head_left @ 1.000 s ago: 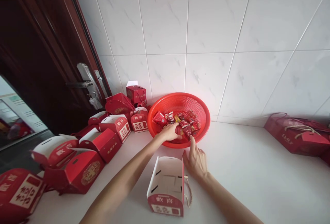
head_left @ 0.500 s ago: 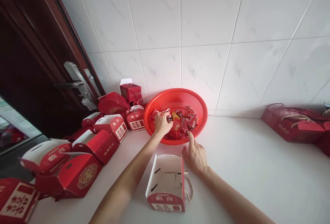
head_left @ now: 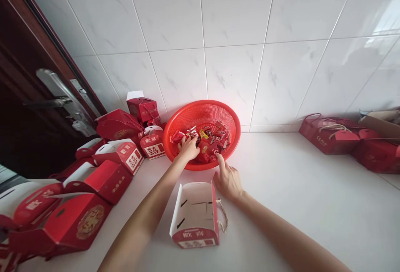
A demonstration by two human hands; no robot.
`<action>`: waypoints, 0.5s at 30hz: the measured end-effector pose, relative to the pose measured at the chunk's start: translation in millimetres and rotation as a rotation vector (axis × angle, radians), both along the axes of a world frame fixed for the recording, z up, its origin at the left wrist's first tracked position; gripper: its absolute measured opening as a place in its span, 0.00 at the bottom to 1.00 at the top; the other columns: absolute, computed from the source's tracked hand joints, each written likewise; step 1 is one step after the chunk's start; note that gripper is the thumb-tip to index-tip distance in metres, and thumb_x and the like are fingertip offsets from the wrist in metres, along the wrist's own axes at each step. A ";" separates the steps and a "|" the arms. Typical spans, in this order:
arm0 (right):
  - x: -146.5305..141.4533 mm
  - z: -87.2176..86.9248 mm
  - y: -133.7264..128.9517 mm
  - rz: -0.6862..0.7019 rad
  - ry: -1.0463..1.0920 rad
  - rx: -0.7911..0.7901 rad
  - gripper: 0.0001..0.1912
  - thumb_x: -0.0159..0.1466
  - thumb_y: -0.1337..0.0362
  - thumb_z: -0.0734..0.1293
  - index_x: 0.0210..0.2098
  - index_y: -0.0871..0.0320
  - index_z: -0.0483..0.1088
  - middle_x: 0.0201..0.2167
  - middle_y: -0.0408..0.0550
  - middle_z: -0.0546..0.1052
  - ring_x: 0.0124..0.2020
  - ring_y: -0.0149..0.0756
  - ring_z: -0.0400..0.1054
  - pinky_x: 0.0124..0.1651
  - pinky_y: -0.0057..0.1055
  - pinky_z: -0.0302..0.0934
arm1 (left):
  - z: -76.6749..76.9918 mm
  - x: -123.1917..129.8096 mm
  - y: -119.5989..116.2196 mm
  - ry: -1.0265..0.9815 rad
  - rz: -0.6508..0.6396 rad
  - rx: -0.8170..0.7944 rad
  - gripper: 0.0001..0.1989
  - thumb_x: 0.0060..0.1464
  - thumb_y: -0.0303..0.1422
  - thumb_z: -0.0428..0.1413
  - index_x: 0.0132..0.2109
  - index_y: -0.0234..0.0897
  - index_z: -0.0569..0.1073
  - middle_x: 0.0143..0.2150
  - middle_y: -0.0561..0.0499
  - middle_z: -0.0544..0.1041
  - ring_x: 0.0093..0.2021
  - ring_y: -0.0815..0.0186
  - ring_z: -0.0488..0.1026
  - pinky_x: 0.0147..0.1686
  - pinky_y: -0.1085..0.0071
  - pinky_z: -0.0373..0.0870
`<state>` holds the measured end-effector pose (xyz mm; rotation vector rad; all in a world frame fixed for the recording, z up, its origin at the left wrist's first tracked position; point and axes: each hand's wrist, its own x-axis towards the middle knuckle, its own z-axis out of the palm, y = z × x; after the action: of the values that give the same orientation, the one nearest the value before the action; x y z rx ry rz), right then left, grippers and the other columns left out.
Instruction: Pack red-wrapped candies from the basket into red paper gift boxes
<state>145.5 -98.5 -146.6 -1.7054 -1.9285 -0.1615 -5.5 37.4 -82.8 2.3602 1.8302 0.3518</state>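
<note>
My left hand is inside the red plastic colander, its fingers apart over small wrapped sweets; some fingertips are hidden among the wrappers. At the near rim, my right hand has its index finger stretched out beside a red wrapped piece, with the thumb apart and nothing visible in the grasp. Between my forearms stands a red and white gift box with an open top. Its white inside shows dark slots, and a twisted rope handle hangs on its right side.
Several red gift boxes crowd the left side, some with raised flaps. More red boxes sit at the right by the tiled wall. A dark door with a metal handle stands at the left.
The view has swung to the right, so everything appears further left. My left fingers have spread from a pinch among the sweets. My right hand stays by the colander's rim.
</note>
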 end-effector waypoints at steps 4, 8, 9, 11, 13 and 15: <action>0.6 -3.4 1.7 0.015 -0.018 0.041 0.38 0.57 0.73 0.58 0.68 0.64 0.54 0.45 0.57 0.80 0.31 0.41 0.75 0.33 0.32 0.65 | 4.6 4.2 -6.5 0.009 0.002 -0.041 0.29 0.55 0.31 0.53 0.64 0.49 0.69 0.69 0.43 0.65 0.73 0.41 0.46 0.64 0.37 0.48; 1.1 -7.0 3.2 0.032 -0.026 0.093 0.38 0.57 0.73 0.57 0.68 0.65 0.54 0.43 0.57 0.80 0.30 0.41 0.75 0.32 0.32 0.64 | 16.1 7.0 -15.5 0.051 0.016 -0.006 0.25 0.57 0.30 0.53 0.61 0.46 0.73 0.64 0.42 0.70 0.70 0.43 0.54 0.64 0.40 0.52; 1.2 -8.1 3.3 0.033 -0.023 0.109 0.38 0.57 0.73 0.57 0.67 0.65 0.55 0.42 0.57 0.80 0.30 0.40 0.75 0.31 0.31 0.64 | 19.0 7.6 -17.7 0.061 0.026 0.006 0.24 0.57 0.30 0.53 0.60 0.45 0.74 0.63 0.41 0.72 0.68 0.44 0.57 0.63 0.42 0.55; 1.5 -10.3 3.5 0.036 -0.015 0.140 0.37 0.57 0.73 0.57 0.67 0.65 0.55 0.39 0.55 0.81 0.28 0.39 0.74 0.31 0.31 0.63 | 23.5 8.6 -21.5 0.062 0.032 0.015 0.22 0.57 0.30 0.54 0.58 0.43 0.76 0.59 0.39 0.74 0.65 0.45 0.63 0.61 0.45 0.59; 1.7 -12.5 3.6 0.044 -0.008 0.171 0.37 0.57 0.74 0.57 0.67 0.66 0.55 0.35 0.53 0.80 0.26 0.39 0.73 0.29 0.30 0.62 | 25.6 9.3 -24.0 0.048 0.016 0.009 0.20 0.57 0.30 0.54 0.56 0.41 0.77 0.57 0.39 0.76 0.61 0.47 0.68 0.59 0.49 0.64; 2.0 -14.3 4.0 0.051 -0.007 0.199 0.37 0.57 0.74 0.57 0.66 0.66 0.55 0.33 0.51 0.80 0.25 0.38 0.72 0.28 0.30 0.61 | 25.8 9.6 -25.1 0.040 -0.006 -0.001 0.19 0.57 0.28 0.54 0.54 0.41 0.78 0.55 0.40 0.77 0.59 0.49 0.71 0.57 0.52 0.67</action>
<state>147.5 -94.5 -160.9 -1.5258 -1.8907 -0.3298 4.1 12.3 -57.0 2.3885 1.8394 0.3059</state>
